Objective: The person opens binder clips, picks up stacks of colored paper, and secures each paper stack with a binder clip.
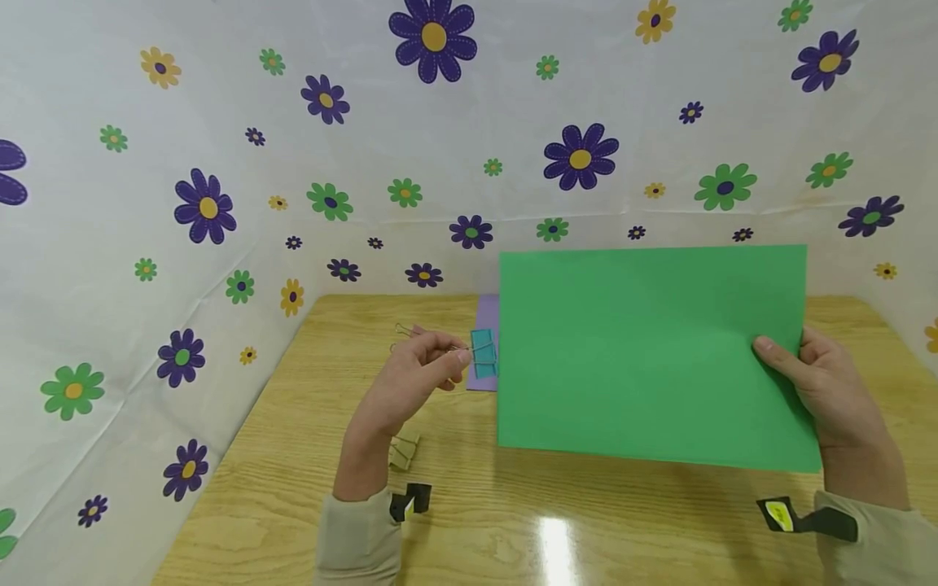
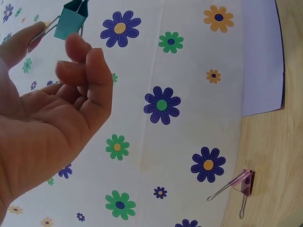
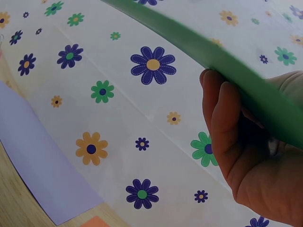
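Note:
My left hand [image 1: 414, 378] pinches the wire handles of a teal binder clip [image 1: 483, 353] between thumb and fingers. In the left wrist view the teal binder clip [image 2: 71, 22] is at the top, beside the fingertips. My right hand [image 1: 835, 387] grips the right edge of green paper [image 1: 645, 350], thumb on the near face and fingers behind. The paper is held up above the table, its left edge close beside the clip. Whether they touch I cannot tell. From the right wrist view the green paper [image 3: 227, 66] is seen nearly edge-on.
Purple paper [image 1: 481, 382] lies on the wooden table [image 1: 308, 464], partly hidden behind the green paper. A pink binder clip [image 2: 244, 181] and a yellow binder clip [image 1: 405, 451] rest at the left. An orange corner [image 3: 96, 222] shows low in the right wrist view. Flowered cloth [image 1: 293, 155] hangs behind.

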Demonstrator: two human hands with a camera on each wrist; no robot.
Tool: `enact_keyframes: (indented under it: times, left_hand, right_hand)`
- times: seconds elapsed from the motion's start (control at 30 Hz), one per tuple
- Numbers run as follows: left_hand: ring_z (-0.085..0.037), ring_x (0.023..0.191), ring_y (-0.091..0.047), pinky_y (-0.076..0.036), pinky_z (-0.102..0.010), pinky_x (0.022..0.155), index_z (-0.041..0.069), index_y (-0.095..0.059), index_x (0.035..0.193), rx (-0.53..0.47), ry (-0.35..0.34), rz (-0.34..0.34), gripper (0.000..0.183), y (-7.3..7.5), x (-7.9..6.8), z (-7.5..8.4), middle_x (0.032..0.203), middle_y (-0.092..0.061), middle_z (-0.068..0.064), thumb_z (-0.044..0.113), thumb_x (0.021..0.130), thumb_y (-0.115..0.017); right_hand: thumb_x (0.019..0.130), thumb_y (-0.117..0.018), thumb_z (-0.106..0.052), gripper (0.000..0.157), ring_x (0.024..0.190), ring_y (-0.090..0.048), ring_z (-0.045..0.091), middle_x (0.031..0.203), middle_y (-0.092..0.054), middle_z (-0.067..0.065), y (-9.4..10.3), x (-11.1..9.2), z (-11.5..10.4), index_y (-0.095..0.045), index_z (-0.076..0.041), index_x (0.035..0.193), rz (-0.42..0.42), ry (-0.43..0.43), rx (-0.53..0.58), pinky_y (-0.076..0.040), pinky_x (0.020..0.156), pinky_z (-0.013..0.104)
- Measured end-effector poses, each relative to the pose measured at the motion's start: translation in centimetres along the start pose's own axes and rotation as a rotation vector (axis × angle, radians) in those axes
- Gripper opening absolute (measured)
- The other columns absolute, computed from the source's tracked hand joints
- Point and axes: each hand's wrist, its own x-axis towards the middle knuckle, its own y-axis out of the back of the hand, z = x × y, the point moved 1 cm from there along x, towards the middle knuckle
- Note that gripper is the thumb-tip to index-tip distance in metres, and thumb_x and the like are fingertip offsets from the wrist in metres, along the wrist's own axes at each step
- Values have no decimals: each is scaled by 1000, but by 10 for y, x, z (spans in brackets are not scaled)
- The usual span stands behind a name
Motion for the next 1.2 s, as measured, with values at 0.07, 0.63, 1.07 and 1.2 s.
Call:
enact_keyframes:
  times: [0.07, 0.63, 1.07, 1.2]
  left_hand:
    - [-24, 91, -58, -51, -36, 88, -3, -61, 118, -20, -3, 11, 32, 0, 0, 1, 90, -58, -7, 23, 99, -59]
    - [-22, 76, -52, -47, -30, 72, -4, -66, 107, -10, -103, 54, 23, -2, 1, 0, 78, -56, -6, 15, 98, -60]
    - [-24, 77, -56, -50, -30, 72, -5, -66, 110, 14, -130, 1, 23, -7, 4, -1, 83, -60, -8, 12, 98, -59]
    - [-28, 81, -57, -50, -33, 74, -4, -66, 109, 15, -110, -11, 24, -9, 5, -2, 86, -60, -9, 15, 97, -59]
  right_hand:
    - [104, -48, -5, 29, 71, -73, 15, 90, -75, 1, 0, 0, 0, -64, -22, 120, -5, 5, -9, -57, 57, 30]
    - [104, -47, -4, 30, 72, -73, 14, 92, -75, 0, -1, 0, 1, -62, -22, 123, -22, 32, -36, -57, 57, 30]
    - [104, -45, -3, 32, 72, -73, 15, 92, -75, 1, -2, 0, 2, -63, -21, 124, -40, 45, -28, -57, 57, 30]
    - [104, -45, -3, 31, 71, -73, 15, 91, -75, 2, -2, 0, 2, -63, -19, 123, -45, 46, -22, -57, 57, 30]
